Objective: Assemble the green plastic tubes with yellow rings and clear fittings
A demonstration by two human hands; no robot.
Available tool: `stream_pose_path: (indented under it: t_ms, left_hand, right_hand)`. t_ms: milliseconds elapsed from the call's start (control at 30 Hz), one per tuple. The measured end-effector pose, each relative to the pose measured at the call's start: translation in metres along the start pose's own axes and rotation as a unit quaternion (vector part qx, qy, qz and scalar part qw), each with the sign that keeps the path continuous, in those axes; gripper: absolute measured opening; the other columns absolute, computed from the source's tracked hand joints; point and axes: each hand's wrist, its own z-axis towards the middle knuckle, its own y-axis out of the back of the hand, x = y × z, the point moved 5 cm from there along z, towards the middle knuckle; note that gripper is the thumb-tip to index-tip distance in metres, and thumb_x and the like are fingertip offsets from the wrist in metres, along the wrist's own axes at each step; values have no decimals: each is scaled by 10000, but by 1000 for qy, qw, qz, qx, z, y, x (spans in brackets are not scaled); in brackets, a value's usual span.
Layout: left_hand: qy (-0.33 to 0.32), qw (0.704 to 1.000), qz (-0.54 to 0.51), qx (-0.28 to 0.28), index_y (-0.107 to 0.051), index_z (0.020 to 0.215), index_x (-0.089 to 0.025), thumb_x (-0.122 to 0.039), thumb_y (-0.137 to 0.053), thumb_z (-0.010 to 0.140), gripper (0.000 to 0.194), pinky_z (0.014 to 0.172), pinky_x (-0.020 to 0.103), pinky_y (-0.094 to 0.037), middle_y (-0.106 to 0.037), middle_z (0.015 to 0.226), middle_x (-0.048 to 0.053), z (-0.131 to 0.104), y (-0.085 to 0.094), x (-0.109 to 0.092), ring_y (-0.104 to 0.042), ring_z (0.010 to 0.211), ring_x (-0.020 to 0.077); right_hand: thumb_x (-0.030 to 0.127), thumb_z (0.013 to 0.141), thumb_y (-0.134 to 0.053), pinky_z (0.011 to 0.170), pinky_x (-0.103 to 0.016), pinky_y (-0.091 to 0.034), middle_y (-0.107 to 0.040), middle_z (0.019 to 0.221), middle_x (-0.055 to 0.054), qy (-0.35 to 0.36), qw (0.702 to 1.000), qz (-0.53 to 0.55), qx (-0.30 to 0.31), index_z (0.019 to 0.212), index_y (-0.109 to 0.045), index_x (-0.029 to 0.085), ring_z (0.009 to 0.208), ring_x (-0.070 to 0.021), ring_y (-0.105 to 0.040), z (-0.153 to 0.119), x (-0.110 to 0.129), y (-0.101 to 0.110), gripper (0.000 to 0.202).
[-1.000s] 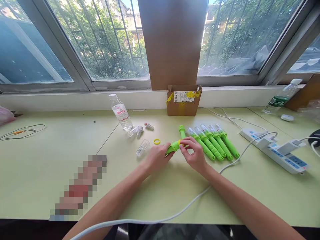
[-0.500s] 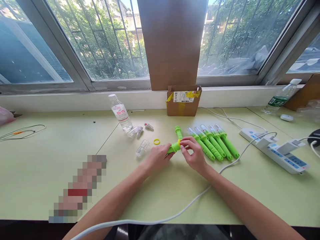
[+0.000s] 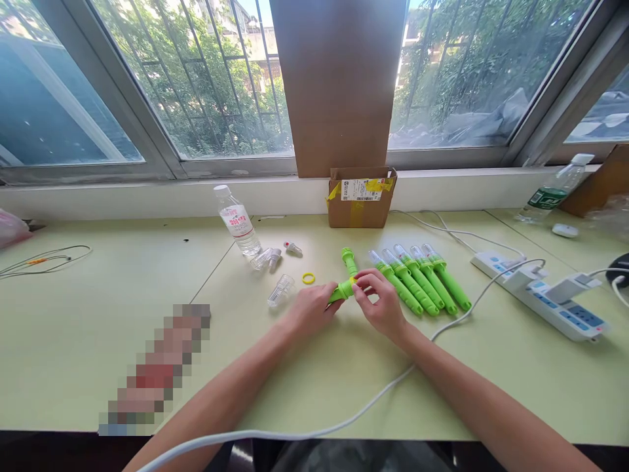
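My left hand (image 3: 314, 308) is closed round a green tube (image 3: 344, 289) that points to the right. The fingers of my right hand (image 3: 381, 305) pinch a yellow ring at the tube's right end. Just behind lies another green piece (image 3: 349, 261). To the left, a loose yellow ring (image 3: 308, 278) rests on the table near a clear plastic cap (image 3: 280, 291). Further back are more clear parts (image 3: 265, 259) and a small part with a red tip (image 3: 293, 248). Several green tubes with clear tops (image 3: 417, 278) lie side by side on the right.
A water bottle (image 3: 238, 223) and a cardboard box (image 3: 362, 203) stand at the back. On the right are a power strip (image 3: 540, 295) and another bottle (image 3: 555, 190). A white cable (image 3: 363, 410) crosses the table in front of me, passing over my left forearm.
The fingers of my right hand have shifted slightly around the yellow ring, which shows less now. My left hand keeps its hold on the green tube.
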Motion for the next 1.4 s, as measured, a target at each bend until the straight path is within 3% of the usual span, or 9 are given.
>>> stream_pose_path:
  t_ms: [467, 933, 1400]
  left_hand:
    - [10, 1000, -6, -9, -484, 804, -204, -368, -425, 903, 201, 521, 244, -319, -607, 677, 1, 0, 2, -1, -601, 616, 163]
    - [25, 999, -8, -25, -500, 876, -199, -348, -421, 913, 174, 533, 239, -321, -636, 728, 17, 0, 0, 2, -616, 641, 175]
    - [42, 999, -27, -20, -523, 947, -206, -355, -444, 895, 176, 560, 244, -371, -646, 756, 22, 0, -1, 3, -623, 660, 177]
  right_hand:
    - [282, 828, -588, 563, -274, -550, -589, 908, -49, -2, 1000, -1, 12, 846, -535, 203, 645, -128, -590, 0, -3, -2, 97]
    - [285, 834, -591, 530, -254, -549, -526, 910, -28, 6, 1000, -1, 10, 904, -552, 207, 605, -104, -598, -1, -2, -3, 111]
    - [340, 851, -591, 502, -251, -502, -521, 768, -7, -10, 1000, -7, 9, 784, -524, 212, 577, -117, -539, 1, -6, -2, 160]
